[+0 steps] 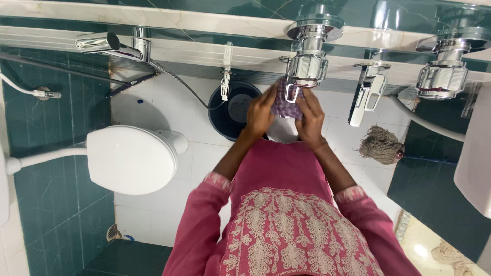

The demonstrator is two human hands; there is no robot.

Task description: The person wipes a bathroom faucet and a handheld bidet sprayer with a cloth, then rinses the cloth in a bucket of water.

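Note:
Both my hands are raised together at a chrome wall tap (307, 67). A purple checked cloth (285, 105) is pressed between them just under the tap's body. My left hand (260, 113) grips the cloth's left side, and my right hand (310, 120) grips its right side, fingers curled round it. A white object shows just below the cloth, partly hidden by my hands. My pink embroidered sleeves and tunic fill the lower middle of the view.
A white toilet (131, 159) with its lid down stands at the left. A dark bucket (231, 110) sits behind my left hand. A mop head (380, 144) lies on the right, with two other chrome fittings (442, 77), a hand shower (109, 43) and a white basin (475, 163).

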